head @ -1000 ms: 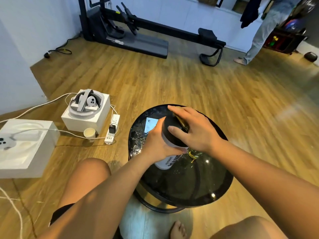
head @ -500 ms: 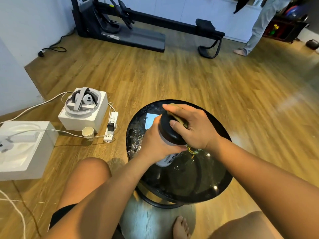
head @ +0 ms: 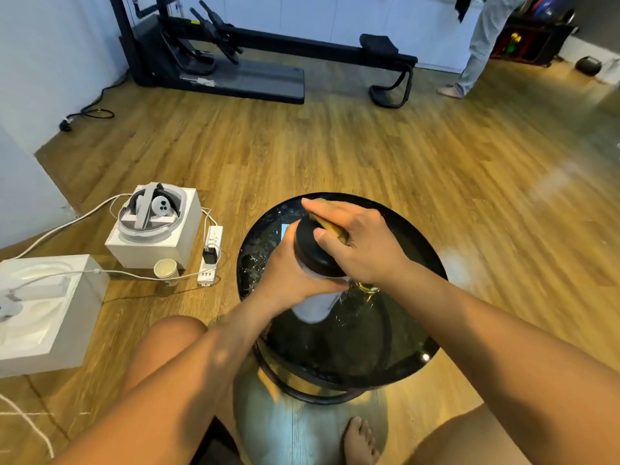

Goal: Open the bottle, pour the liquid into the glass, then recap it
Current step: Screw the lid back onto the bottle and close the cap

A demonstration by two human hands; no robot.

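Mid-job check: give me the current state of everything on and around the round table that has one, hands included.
bottle: upright on the table, black cap on.
cap: on the bottle, covered by the right hand.
left hand: wrapped around the bottle body.
right hand: gripping the cap from above.
glass: mostly hidden behind the right wrist; yellowish liquid inside.
paper cup: upright on the floor.
table: dark glass top, wet spots.

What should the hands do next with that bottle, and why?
Probably keep twisting. The right hand covers the black cap, which is on the bottle, while the left hand grips the body. Whether opening or recapping, I cannot tell; the glass shows yellowish liquid.
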